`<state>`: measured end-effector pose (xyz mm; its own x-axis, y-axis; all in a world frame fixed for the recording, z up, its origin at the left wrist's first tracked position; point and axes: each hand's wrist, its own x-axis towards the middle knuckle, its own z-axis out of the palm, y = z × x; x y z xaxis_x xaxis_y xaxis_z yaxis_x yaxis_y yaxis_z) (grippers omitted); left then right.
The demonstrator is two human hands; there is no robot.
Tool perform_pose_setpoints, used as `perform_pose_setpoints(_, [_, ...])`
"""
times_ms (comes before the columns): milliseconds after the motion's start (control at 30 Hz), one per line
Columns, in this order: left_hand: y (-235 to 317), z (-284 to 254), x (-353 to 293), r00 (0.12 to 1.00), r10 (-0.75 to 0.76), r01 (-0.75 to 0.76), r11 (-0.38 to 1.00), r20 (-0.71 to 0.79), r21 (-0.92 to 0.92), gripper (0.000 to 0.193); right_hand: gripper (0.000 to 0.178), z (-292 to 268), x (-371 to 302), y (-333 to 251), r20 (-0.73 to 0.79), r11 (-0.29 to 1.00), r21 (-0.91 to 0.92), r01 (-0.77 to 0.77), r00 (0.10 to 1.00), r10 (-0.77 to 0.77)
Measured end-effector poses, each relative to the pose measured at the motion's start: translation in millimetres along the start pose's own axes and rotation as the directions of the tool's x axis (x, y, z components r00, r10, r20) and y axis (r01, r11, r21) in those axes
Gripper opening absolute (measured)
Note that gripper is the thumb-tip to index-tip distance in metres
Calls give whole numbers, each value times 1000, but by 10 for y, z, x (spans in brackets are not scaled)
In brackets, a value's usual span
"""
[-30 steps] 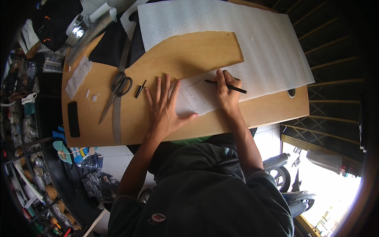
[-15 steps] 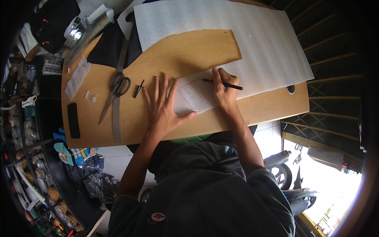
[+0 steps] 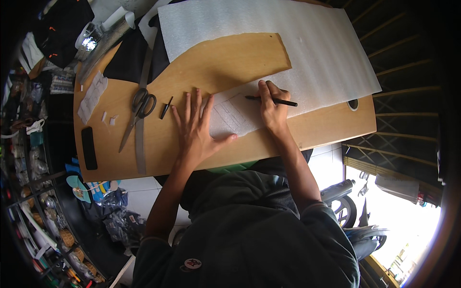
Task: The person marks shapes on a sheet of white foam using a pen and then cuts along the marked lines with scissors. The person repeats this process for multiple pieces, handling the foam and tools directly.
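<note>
A large sheet of white foam [image 3: 326, 57] with a curved cut-out lies across the wooden table [image 3: 168, 139]. Thin dark lines are drawn on its narrow near part. My left hand [image 3: 196, 129] rests flat with fingers spread, partly on the table and partly on the foam's left edge. My right hand [image 3: 274, 105] grips a black pen [image 3: 285, 102], its tip pointing left, close to the drawn lines. I cannot tell whether the tip touches the foam. Left of my left hand lies a small black pen cap [image 3: 166, 108].
Dark-handled scissors [image 3: 142, 103] lie over a long metal ruler [image 3: 140, 149]. A crumpled paper piece [image 3: 93, 96], white scraps [image 3: 113, 120] and a black oblong [image 3: 89, 148] sit at the table's left. Black fabric [image 3: 127, 60] lies behind. Crowded shelves [image 3: 33, 192] stand at the left.
My right hand still holds the pen, which has tilted slightly. The whole table view has shifted a little left and up. My left hand stays spread in its place.
</note>
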<state>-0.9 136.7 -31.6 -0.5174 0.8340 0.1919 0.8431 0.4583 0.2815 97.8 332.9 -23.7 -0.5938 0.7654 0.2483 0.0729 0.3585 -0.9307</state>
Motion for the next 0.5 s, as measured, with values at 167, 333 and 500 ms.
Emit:
perform_pose_setpoints(167, [5,-9,1,1000,-3,3,1000,5,-1,114,40,-3,10,16,27,1000,-4,-4,1000,4])
perform_pose_setpoints(333, [2,-3,-7,1000,-19,19,1000,21,-16,116,40,-28,-6,-10,34,999,26,-31,999,30])
perform_pose_setpoints(500, [9,-16,1,999,-22,23,1000,27,-12,116,40,-37,5,-8,53,1000,-6,-11,999,11])
